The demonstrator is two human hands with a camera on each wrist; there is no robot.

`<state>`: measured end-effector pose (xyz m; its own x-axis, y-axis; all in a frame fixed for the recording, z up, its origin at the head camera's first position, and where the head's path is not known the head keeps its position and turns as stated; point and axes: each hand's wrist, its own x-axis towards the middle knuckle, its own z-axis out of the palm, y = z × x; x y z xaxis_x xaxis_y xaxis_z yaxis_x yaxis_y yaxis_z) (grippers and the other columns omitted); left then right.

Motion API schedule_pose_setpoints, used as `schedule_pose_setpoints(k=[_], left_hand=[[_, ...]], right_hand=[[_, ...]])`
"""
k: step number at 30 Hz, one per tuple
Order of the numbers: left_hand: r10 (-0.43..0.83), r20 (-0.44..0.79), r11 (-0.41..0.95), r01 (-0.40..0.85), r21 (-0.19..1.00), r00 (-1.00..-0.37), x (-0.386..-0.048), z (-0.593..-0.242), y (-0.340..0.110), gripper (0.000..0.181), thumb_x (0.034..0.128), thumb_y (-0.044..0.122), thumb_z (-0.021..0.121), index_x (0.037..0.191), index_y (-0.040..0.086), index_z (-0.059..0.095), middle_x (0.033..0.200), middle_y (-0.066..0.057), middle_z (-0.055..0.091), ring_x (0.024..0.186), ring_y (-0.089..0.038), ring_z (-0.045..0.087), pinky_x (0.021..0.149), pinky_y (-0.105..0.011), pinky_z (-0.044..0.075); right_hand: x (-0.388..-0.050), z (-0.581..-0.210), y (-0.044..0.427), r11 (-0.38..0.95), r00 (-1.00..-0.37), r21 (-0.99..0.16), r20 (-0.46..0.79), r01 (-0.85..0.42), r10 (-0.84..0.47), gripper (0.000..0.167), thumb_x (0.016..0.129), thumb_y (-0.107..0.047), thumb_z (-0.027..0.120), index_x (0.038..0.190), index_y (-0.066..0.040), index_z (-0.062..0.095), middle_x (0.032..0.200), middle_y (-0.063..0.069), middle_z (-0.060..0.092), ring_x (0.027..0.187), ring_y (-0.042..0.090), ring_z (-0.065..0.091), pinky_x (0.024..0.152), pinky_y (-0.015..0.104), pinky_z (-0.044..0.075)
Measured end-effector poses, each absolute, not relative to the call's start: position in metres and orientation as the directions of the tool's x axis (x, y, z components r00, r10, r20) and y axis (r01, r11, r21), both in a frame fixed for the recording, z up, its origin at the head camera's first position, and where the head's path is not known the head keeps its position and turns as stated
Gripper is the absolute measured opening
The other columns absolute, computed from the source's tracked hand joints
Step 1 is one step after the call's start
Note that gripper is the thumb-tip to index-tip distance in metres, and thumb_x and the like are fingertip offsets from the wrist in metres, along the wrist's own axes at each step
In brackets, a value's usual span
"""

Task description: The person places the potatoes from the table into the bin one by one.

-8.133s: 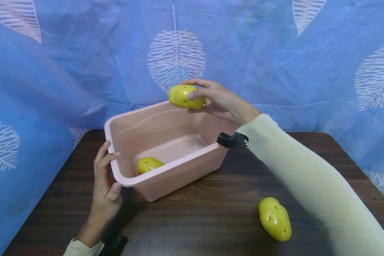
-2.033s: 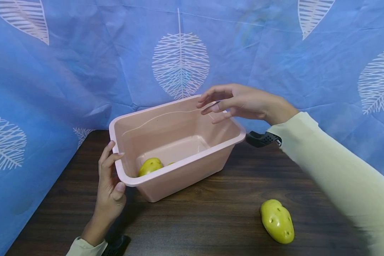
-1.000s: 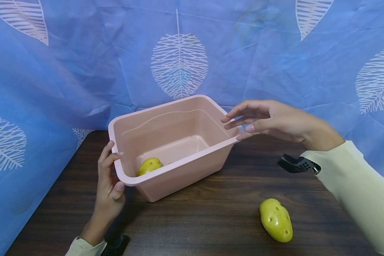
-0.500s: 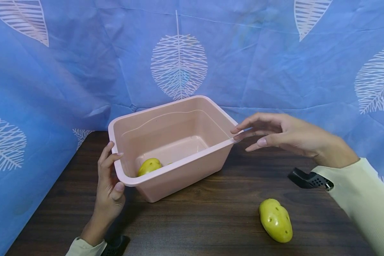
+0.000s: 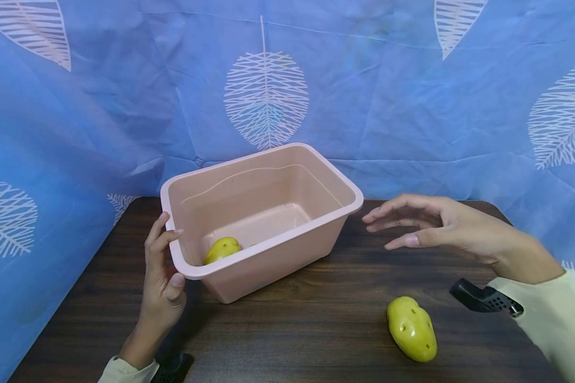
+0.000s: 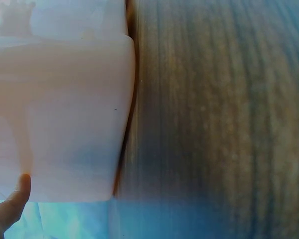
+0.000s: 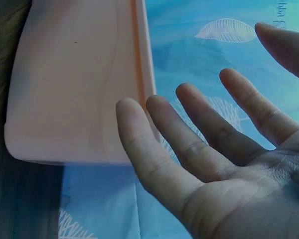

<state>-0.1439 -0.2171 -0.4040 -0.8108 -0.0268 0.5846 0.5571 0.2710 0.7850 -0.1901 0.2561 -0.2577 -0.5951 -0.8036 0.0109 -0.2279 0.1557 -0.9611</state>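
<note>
A pink plastic tub (image 5: pixel 278 263) stands at an angle on the table. My left hand (image 5: pixel 160 292) holds its left end, a fingertip over the rim and the thumb outside; in the left wrist view a finger (image 6: pixel 20 196) touches the tub wall. Inside the tub a yellow-green potato (image 5: pixel 222 249) shows, with a sliver of another behind the front wall. Right of the tub my right hand (image 5: pixel 441 226) hovers above the table, fingers spread and relaxed, palm bare in the right wrist view. Below it another potato (image 5: pixel 412 329), glossy and toy-like, lies on the table.
The dark wood-grain table (image 5: pixel 292 340) ends against a blue cloth backdrop (image 5: pixel 364 96) with white leaf prints. Each wrist wears a black strap device, such as the right one (image 5: pixel 484 298).
A potato that my right hand held over the tub has been let go inside. That hand has since moved right and down, away from the tub. My left hand stays on the rim.
</note>
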Motion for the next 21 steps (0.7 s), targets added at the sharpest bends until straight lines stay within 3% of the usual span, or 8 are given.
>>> schedule_pose_setpoints(k=[10,16,21], left_hand=[[-0.026,0.590,0.233,0.569,0.788,-0.807,-0.145,-0.403,-0.216,0.068,0.1027,0.044,0.061,0.149,-0.001,0.038,0.174,-0.001,0.010,0.157,-0.039,0.020,0.117,-0.035,0.040],[-0.028,0.585,0.234,0.563,0.793,-0.811,-0.146,-0.403,-0.216,0.069,0.1022,0.045,0.061,0.149,-0.001,0.038,0.174,-0.001,0.010,0.156,-0.039,0.020,0.115,-0.040,0.041],[-0.033,0.577,0.237,0.554,0.798,-0.816,-0.145,-0.404,-0.217,0.070,0.1023,0.046,0.061,0.149,-0.001,0.038,0.174,0.000,0.010,0.156,-0.039,0.019,0.115,-0.042,0.041]], right_hand=[[-0.171,-0.272,0.268,0.199,-0.653,-0.943,0.025,-0.266,-0.757,0.051,0.101,0.015,0.047,0.151,0.006,0.043,0.157,0.019,0.049,0.143,0.020,0.054,0.105,0.042,0.057],[-0.161,-0.288,0.276,0.165,-0.659,-0.945,0.067,-0.283,-0.749,0.053,0.101,0.017,0.044,0.152,0.005,0.042,0.157,0.019,0.050,0.142,0.020,0.055,0.104,0.039,0.058],[-0.153,-0.300,0.282,0.175,-0.679,-0.957,0.029,-0.230,-0.734,0.052,0.102,0.016,0.045,0.153,0.003,0.042,0.159,0.013,0.050,0.141,0.018,0.056,0.104,0.037,0.058]])
